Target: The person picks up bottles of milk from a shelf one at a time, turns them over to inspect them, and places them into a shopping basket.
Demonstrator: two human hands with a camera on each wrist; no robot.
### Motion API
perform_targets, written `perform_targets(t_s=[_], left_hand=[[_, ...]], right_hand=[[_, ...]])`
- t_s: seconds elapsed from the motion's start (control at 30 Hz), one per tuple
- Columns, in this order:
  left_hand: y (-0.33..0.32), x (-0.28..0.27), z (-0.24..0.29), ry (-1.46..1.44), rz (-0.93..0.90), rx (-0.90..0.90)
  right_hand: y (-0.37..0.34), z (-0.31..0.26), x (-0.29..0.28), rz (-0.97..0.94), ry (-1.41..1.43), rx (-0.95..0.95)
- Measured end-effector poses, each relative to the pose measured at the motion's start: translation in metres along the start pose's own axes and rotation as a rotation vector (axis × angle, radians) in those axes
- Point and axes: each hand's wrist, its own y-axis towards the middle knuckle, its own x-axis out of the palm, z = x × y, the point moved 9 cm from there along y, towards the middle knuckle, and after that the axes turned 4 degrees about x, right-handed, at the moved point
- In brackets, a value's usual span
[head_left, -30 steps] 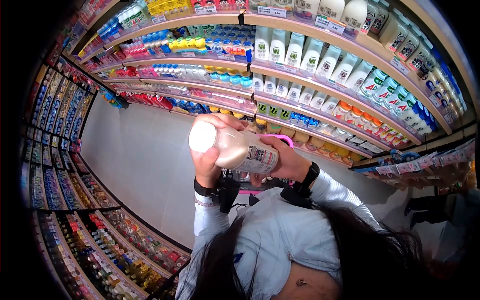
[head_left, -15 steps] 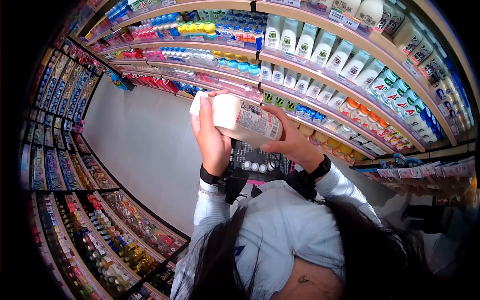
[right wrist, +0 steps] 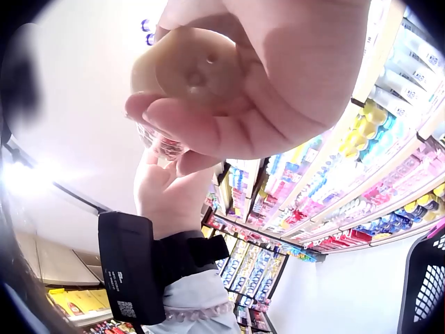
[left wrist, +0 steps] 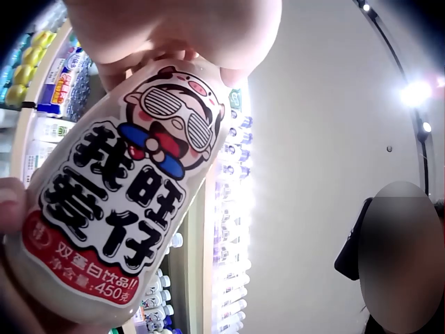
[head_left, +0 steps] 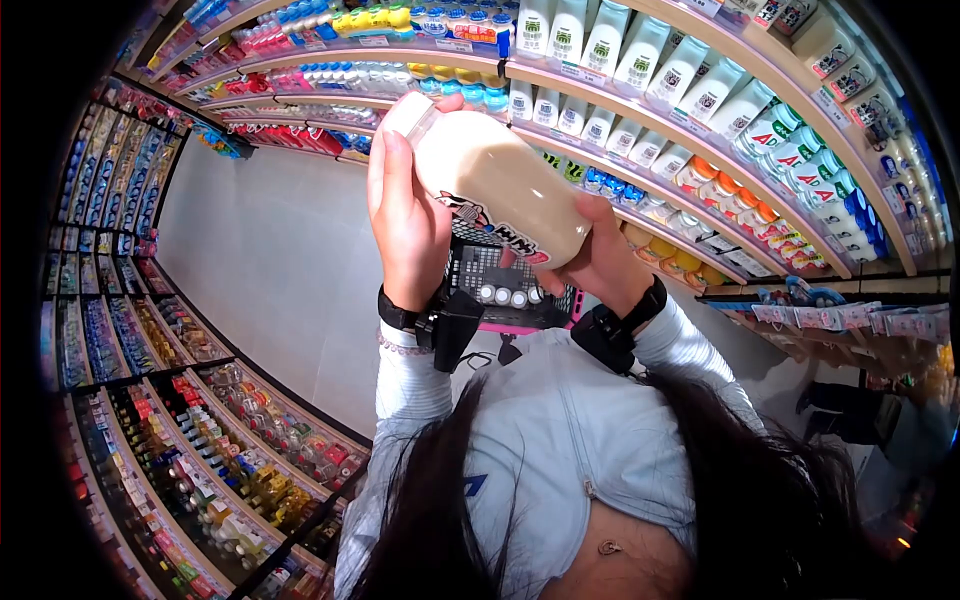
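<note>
A large bottle [head_left: 500, 185] of pale, creamy drink with a white cap is tilted between both hands, cap end up and to the left. My left hand [head_left: 408, 215] grips the neck and cap end, its thumb along the cap. Around the base end curl the fingers of my right hand [head_left: 605, 260]. In the left wrist view the bottle [left wrist: 128, 188] shows its cartoon label with large black characters. The right wrist view has the round bottom of the bottle [right wrist: 198, 69] in the curled right hand [right wrist: 278, 90].
Below the bottle is a black basket [head_left: 480, 268] with a pink edge, holding several white-capped items. Curved shelves [head_left: 600, 80] of bottles stand ahead and right. More stocked shelves [head_left: 130, 400] line the left, beyond grey floor [head_left: 260, 260]. A person [left wrist: 400, 257] appears in the left wrist view.
The bottle has turned in my hands, so its printed text panel has given way to the plain side and the cartoon's edge. Both hands keep hold, and more of the basket shows than at first.
</note>
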Motion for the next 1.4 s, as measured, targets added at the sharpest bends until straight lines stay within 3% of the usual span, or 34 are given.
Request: perform_targets(t_s=[0.03, 0.13, 0.23, 0.33, 0.37, 0.47, 0.5, 0.6, 0.63, 0.77, 0.93, 1.03, 1.1, 1.13, 1.17, 1.23, 1.33, 1.4], left_hand=[[-0.001, 0.002, -0.002, -0.027, 0.003, -0.027], [-0.001, 0.003, -0.008, -0.020, 0.005, -0.036], [-0.004, -0.003, -0.022, -0.017, 0.033, -0.112], [0.000, -0.010, -0.037, -0.125, 0.013, -0.154], [-0.001, -0.014, -0.044, -0.159, -0.035, -0.159], [-0.007, -0.033, -0.066, 0.074, -0.078, -0.202], [-0.014, -0.041, -0.077, 0.042, -0.027, -0.295], [-0.037, -0.062, -0.121, 0.234, -0.103, -0.393], [-0.048, -0.068, -0.141, 0.286, -0.127, -0.396], [-0.106, -0.108, -0.218, 0.643, -0.131, -0.488], [-0.159, -0.171, -0.304, 1.080, -0.187, -0.692], [-0.181, -0.213, -0.354, 1.192, -0.319, -0.749], [-0.198, -0.240, -0.383, 1.418, -0.558, -0.683], [-0.195, -0.259, -0.395, 1.287, -0.498, -0.786], [-0.197, -0.275, -0.406, 1.283, -0.484, -0.780], [-0.205, -0.305, -0.437, 1.283, -0.594, -0.831], [-0.217, -0.358, -0.485, 1.363, -0.731, -0.834], [-0.223, -0.399, -0.517, 1.477, -0.783, -0.941]], right_hand=[[0.000, -0.001, -0.002, 0.058, -0.009, -0.012], [0.000, 0.002, -0.006, -0.015, 0.057, 0.021], [-0.004, 0.006, -0.015, 0.110, 0.129, 0.106], [0.000, 0.022, -0.030, 0.083, 0.293, 0.199], [0.002, 0.030, -0.034, -0.015, 0.347, 0.237], [0.005, 0.054, -0.064, 0.062, 0.448, 0.358], [0.008, 0.061, -0.073, 0.009, 0.443, 0.359], [0.008, 0.110, -0.142, 0.394, 0.480, 0.465], [0.007, 0.125, -0.153, 0.310, 0.468, 0.541], [0.004, 0.205, -0.233, 0.471, 0.610, 0.580], [-0.009, 0.312, -0.317, 0.724, 0.648, 0.769], [0.002, 0.372, -0.358, 0.726, 0.602, 0.879], [0.013, 0.422, -0.390, 0.748, 0.574, 0.917], [0.026, 0.439, -0.402, 0.720, 0.498, 0.916], [0.038, 0.458, -0.416, 0.709, 0.425, 0.925], [0.072, 0.470, -0.427, 0.725, 0.236, 0.939], [0.136, 0.497, -0.427, 0.611, 0.212, 0.791], [0.161, 0.529, -0.429, 0.611, 0.227, 0.763]])
